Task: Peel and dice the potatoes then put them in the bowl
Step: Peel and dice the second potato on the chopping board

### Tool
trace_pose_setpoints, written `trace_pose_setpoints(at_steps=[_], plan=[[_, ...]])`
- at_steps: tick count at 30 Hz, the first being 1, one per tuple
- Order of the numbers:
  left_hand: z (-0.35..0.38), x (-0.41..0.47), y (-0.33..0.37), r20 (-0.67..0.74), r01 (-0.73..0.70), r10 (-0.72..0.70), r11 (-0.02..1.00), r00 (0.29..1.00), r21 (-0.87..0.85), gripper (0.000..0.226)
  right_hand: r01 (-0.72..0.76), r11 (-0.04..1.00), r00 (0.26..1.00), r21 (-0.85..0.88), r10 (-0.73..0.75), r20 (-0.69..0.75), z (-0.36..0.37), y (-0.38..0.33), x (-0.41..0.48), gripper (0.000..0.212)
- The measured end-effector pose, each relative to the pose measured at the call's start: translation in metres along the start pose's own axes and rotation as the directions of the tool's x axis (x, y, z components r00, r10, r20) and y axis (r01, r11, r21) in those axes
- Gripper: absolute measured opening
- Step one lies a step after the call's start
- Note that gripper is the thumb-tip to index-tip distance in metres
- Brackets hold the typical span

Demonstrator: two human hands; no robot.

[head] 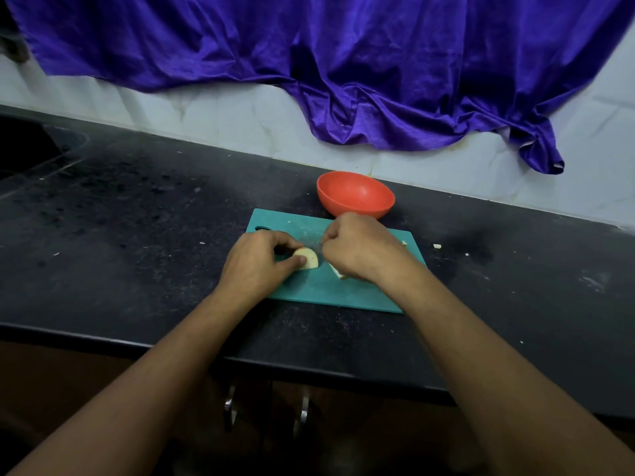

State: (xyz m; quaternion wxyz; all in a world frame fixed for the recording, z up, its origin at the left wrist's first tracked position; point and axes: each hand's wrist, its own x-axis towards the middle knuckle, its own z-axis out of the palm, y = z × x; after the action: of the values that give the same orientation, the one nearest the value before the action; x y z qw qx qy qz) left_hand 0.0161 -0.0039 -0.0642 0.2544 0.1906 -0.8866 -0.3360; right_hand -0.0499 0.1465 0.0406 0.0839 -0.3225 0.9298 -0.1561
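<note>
Pinching a peeled potato piece (pixel 307 258) btwn thumb and fingertips, the left hand (pixel 256 261) holds it down on the teal cutting board (pixel 323 293), roughly mid-board, rounded side up. The right hand (pixel 357 250) sits just beside it, fingers clenched in a fist round what looks like a knife (pixel 312 241). Only a faint, blurred grey blade shows, sticking out of the fist toward the left hand, just past the piece; the handle is hidden inside the fist. Whether the blade touches the potato: can't tell, too blurred. A 2nd potato chunk (pixel 335 270) peeks out from under the right wrist, also on the board, and a pale sliver (pixel 404 242) shows at the board's right edge. The red bowl (pixel 355 194) stands on the black counter (pixel 137 218) right behind the board's far edge, open side up, partly hidden by the right hand's knuckles. Small white scraps (pixel 437 246) lie on the counter to the right of the board. A purple cloth (pixel 343 63) hangs over the pale wall (pixel 206 111) behind. Two metal handles (pixel 230 407) show below the counter's front edge, btwn the forearms
</note>
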Motion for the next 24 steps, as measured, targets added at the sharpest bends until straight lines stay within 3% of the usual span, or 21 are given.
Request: trace_pose_setpoints(at_steps=[5, 15, 17, 20, 24], plan=[[0.0, 0.0, 0.0, -0.008, -0.009, 0.009, 1.0, 1.0, 0.018, 0.02, 0.022, 0.999, 1.0, -0.048, -0.022, -0.005, 0.002, -0.011, 0.0, 0.012], [0.0, -0.001, 0.004, -0.034, 0.005, -0.004, 1.0, 0.999, 0.014, 0.023, 0.105, 0.977, 0.968, -0.183, -0.142, -0.205, 0.077, 0.013, -0.058, 0.057], [0.0, -0.002, 0.003, -0.026, 0.008, -0.008, 1.0, 1.0, 0.009, 0.023, 0.073, 0.989, 0.981, -0.127, -0.095, -0.17, 0.067, 0.017, -0.053, 0.053], [-0.001, -0.002, 0.002, -0.013, 0.009, -0.009, 1.0, 1.0, 0.017, 0.024, -0.026, 0.994, 0.994, 0.109, 0.038, -0.107, 0.036, 0.021, -0.033, 0.043], [-0.001, -0.004, 0.003, -0.002, 0.003, -0.003, 1.0, 1.0, 0.018, 0.026, -0.01, 0.992, 0.995, 0.124, 0.022, -0.098, 0.017, 0.014, -0.021, 0.037]])
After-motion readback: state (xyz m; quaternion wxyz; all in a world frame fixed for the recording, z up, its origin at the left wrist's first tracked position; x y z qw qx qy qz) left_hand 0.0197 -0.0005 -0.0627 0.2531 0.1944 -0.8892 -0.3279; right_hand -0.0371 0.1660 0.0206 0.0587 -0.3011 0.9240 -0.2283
